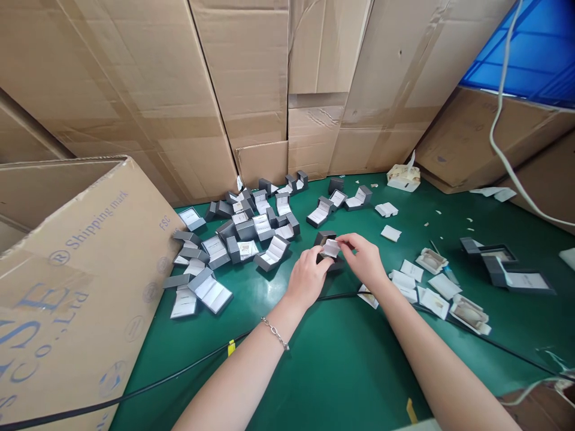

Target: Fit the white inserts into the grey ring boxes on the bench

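In the middle of the green table, my left hand (308, 275) has its fingers closed around a small dark grey jewelry box (324, 237) whose lid stands up. My right hand (365, 258) pinches the edge of a white insert (331, 247) that sits tilted at the box opening. Part of the box is hidden behind my left fingers. Left of my hands lies an open grey box with a white lining (273, 252), one of several such boxes in a loose cluster. Just behind, another open box (320, 211) rests on the table.
Right of my arms are loose white cards (433, 301), moulded inserts (469, 313) and an opened larger box (523, 280). A tissue pack (403, 177) stands by the cardboard wall (323, 134). A black cable (179, 372) crosses beneath my forearms. A big carton (81, 287) borders the left side.
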Available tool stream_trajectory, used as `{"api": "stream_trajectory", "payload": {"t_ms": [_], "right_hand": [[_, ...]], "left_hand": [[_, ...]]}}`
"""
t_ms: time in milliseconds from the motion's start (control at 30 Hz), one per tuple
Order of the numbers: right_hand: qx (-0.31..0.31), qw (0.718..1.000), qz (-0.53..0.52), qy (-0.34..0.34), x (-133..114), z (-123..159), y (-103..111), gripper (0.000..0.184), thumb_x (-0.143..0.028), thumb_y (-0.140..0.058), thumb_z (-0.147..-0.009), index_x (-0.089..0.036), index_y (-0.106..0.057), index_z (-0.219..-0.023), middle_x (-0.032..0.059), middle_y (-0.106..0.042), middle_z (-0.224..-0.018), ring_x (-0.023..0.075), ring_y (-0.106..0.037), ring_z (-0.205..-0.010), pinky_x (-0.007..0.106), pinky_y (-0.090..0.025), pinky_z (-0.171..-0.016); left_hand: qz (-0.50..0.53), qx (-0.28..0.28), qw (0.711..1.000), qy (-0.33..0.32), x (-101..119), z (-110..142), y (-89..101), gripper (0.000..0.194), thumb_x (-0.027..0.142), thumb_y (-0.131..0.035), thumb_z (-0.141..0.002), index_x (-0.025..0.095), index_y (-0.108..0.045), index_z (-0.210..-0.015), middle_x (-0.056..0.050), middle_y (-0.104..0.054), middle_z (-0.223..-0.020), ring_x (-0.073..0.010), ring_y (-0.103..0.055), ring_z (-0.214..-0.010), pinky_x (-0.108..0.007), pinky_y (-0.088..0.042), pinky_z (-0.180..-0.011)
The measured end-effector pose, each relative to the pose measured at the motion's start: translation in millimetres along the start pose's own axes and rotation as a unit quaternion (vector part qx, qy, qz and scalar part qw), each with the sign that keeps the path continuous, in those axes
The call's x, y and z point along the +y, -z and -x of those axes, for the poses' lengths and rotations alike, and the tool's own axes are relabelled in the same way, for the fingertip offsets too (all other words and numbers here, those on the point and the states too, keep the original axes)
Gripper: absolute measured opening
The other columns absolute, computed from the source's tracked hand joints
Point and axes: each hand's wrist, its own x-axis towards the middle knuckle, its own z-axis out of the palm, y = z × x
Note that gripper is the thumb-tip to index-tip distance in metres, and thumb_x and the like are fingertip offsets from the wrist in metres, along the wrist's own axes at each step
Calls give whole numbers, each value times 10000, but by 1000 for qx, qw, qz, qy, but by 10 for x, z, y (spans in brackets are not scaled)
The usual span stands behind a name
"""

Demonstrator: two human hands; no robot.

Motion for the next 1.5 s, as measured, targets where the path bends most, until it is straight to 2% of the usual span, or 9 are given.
{"api": "stream_trajectory", "payload": {"t_ms": [200, 433, 567, 667, 833, 967, 1067, 1333, 1500], "right_hand": [[-14, 1000, 19, -2, 30, -6, 23, 242, -267, -393, -833, -226, -628, -877, 47, -669, -887, 191, -614, -771, 325, -489, -691], [-46, 998, 23, 22, 32, 5, -16, 251, -205, -381, -824, -224, -626, -873, 31, -673, -902, 172, -620, -793, 297, -489, -711], [-60, 997, 32, 36, 28, 19, -35, 262, -173, -380, -814, -219, -633, -864, 30, -675, -907, 164, -626, -785, 279, -490, -682], [-58, 996, 58, 46, 43, 36, -63, 275, -140, -384, -802, -221, -637, -873, 23, -682, -919, 160, -632, -783, 265, -489, -658], [-45, 990, 105, 80, 48, 63, -141, 301, -113, -389, -802, -237, -645, -901, 10, -685, -940, 149, -636, -765, 237, -474, -576], [-38, 992, 87, 86, 45, 70, -185, 321, -95, -390, -795, -241, -654, -904, 6, -688, -959, 145, -641, -787, 231, -487, -609], [-31, 992, 69, 97, 63, 73, -198, 316, -104, -397, -800, -237, -668, -895, 12, -678, -988, 144, -638, -829, 227, -495, -633], [17, 992, 96, 81, 98, 65, -163, 275, -202, -416, -855, -233, -684, -907, 21, -669, -965, 145, -633, -791, 237, -485, -593], [76, 991, 78, 72, 79, 48, -129, 258, -231, -426, -868, -222, -684, -874, 26, -680, -909, 146, -637, -787, 244, -497, -629]], "left_hand": [[9, -17, 999, 29, -17, 11, -10, 282, 130, -401, -872, 261, -599, -1024, -46, -487, -1209, -192, -510, -1040, -275, -487, -723], [-12, -57, 997, 56, 12, 4, 9, 247, 256, -352, -919, 225, -583, -1001, -32, -507, -871, -154, -509, -781, -230, -374, -571], [23, -94, 992, 81, 15, -2, 23, 235, 301, -345, -925, 214, -551, -996, -24, -497, -837, -142, -509, -726, -225, -349, -576], [24, -109, 990, 83, 6, -5, 30, 215, 305, -361, -919, 214, -539, -997, -27, -504, -849, -142, -521, -729, -223, -361, -594], [-23, -95, 994, 40, 12, -4, 28, 189, 197, -401, -881, 230, -559, -979, -38, -510, -930, -157, -549, -795, -236, -418, -606], [-38, -85, 996, 14, 15, 2, 15, 157, 277, -525, -831, 213, -559, -971, -42, -518, -982, -171, -571, -820, -260, -479, -619], [-38, -83, 996, 9, 4, 5, 1, 163, 300, -533, -833, 193, -558, -955, -50, -531, -1021, -179, -581, -848, -272, -509, -633], [-9, -62, 998, 20, 10, -2, 8, 217, 193, -392, -894, 209, -566, -1022, -57, -532, -1162, -190, -577, -925, -301, -526, -695], [23, -21, 997, 72, -10, -10, 10, 221, 168, -460, -863, 236, -597, -1022, -71, -483, -1217, -216, -533, -1021, -340, -525, -778]]}}
